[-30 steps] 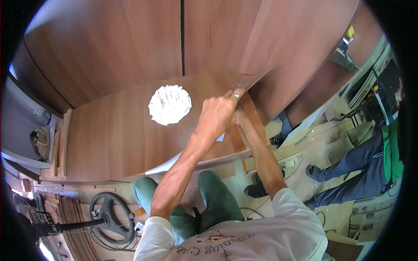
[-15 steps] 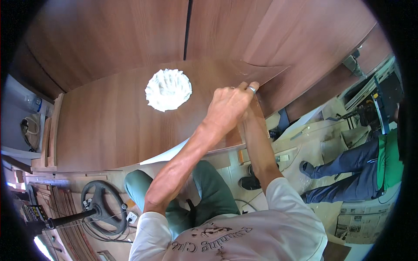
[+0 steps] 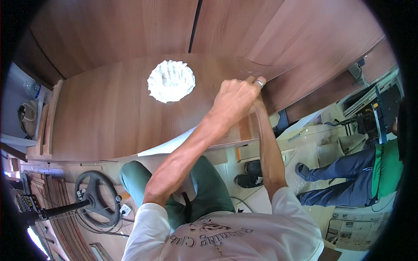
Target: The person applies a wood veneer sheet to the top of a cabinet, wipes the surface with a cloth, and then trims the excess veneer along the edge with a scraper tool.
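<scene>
My left hand (image 3: 236, 96) lies over my right hand (image 3: 254, 106) at the right end of a brown wood-grain panel (image 3: 100, 117). The left fingers are curled closed, with a ring on one of them. Most of my right hand is hidden under the left, so its fingers cannot be made out. What is between the hands, if anything, does not show. To the left of them, a round white thing (image 3: 171, 81) with a ragged, pleated edge rests on the panel.
Brown boards (image 3: 130, 30) rise behind the panel. A wooden frame edge (image 3: 54, 117) bounds its left end. On the floor at lower left lie a black wheel-shaped part (image 3: 98, 198) and a white power socket (image 3: 125, 210). A person in dark trousers (image 3: 339, 191) is at right.
The whole view has shifted slightly. Both hands have moved a little to the right together, still stacked at the panel's end. The white round thing stays on the panel.
</scene>
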{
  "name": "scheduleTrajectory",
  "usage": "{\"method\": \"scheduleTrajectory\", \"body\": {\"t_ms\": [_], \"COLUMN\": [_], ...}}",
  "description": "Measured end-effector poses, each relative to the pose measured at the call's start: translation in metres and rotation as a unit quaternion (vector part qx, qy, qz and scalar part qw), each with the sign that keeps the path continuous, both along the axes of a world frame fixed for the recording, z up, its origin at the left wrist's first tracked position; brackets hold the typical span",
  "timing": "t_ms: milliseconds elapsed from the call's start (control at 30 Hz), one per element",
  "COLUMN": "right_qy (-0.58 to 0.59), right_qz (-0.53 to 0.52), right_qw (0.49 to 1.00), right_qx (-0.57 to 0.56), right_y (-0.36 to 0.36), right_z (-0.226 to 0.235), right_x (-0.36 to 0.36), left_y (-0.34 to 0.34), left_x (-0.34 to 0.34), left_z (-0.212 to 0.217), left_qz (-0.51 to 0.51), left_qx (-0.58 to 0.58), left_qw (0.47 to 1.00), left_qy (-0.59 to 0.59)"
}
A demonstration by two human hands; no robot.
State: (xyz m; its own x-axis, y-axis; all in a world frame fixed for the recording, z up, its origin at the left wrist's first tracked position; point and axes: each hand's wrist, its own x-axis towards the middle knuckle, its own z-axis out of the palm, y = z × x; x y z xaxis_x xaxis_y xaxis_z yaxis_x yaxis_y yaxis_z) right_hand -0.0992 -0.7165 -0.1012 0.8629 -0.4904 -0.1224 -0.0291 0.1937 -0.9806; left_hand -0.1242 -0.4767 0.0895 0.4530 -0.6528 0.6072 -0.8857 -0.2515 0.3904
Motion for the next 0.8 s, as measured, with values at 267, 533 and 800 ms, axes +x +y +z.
{"method": "scheduleTrajectory", "body": {"t_ms": [267,533,800], "right_qy": [-0.013,0.035,-0.004], "right_qz": [-0.010,0.079,-0.027], "right_qw": [1.000,0.996,1.000], "right_qx": [0.014,0.008,-0.003], "right_y": [0.007,0.042,-0.018], "right_z": [-0.010,-0.019,0.004], "right_x": [0.032,-0.011,0.020], "left_y": [-0.001,-0.001,-0.007], "left_x": [0.000,0.000,-0.008], "left_z": [0.016,0.010,0.005], "left_qz": [-0.011,0.008,-0.011], "left_qx": [0.014,0.019,0.009], "left_qw": [1.000,1.000,1.000], "left_qy": [-0.004,-0.009,-0.011]}}
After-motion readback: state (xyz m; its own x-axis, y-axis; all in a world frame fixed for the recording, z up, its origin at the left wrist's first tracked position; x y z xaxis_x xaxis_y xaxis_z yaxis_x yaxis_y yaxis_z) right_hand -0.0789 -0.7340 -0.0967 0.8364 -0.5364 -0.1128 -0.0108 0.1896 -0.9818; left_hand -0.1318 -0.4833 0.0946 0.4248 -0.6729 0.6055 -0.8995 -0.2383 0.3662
